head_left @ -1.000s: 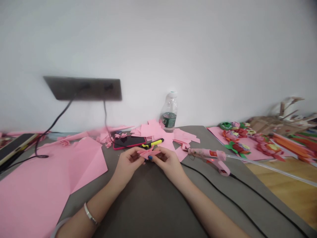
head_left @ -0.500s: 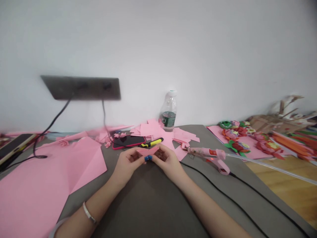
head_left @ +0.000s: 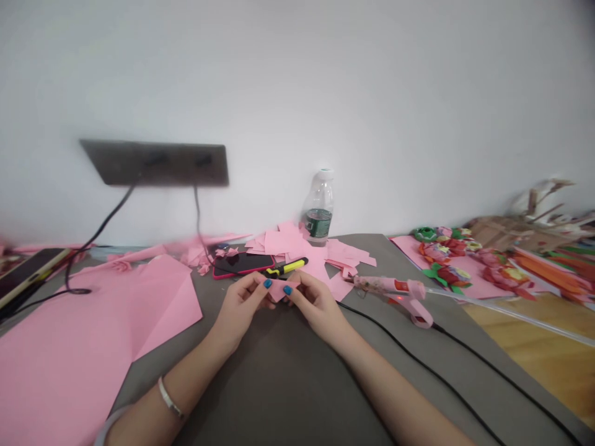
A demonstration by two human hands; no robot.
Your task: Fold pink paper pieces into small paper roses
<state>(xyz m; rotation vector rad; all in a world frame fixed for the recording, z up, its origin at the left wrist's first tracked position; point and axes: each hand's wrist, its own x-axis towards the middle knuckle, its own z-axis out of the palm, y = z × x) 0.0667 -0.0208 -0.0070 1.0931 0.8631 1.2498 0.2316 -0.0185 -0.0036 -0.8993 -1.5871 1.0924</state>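
A small folded piece of pink paper (head_left: 277,290) is held between both hands above the grey table (head_left: 279,378). My left hand (head_left: 242,305) pinches its left end, with the thumb on the near face. At the right end, my right hand (head_left: 313,302) grips it the same way. Both thumbnails are blue. The paper looks like a downward-pointing triangle; its far side is hidden. Just beyond my fingers lie a yellow and black utility knife (head_left: 292,266) and a phone (head_left: 242,264) with a pink edge.
Pink paper squares (head_left: 281,241) lie around a plastic bottle (head_left: 320,210) by the wall. A pink glue gun (head_left: 395,290) with a clear glue stick rests on the right, its black cord running toward me. Large pink sheets (head_left: 69,353) cover the left. Paper flowers (head_left: 449,275) sit far right.
My thumbs, together at the paper's lower middle before, have moved apart and up toward its two ends. More of the paper's near face now shows. Both hands still hold it.
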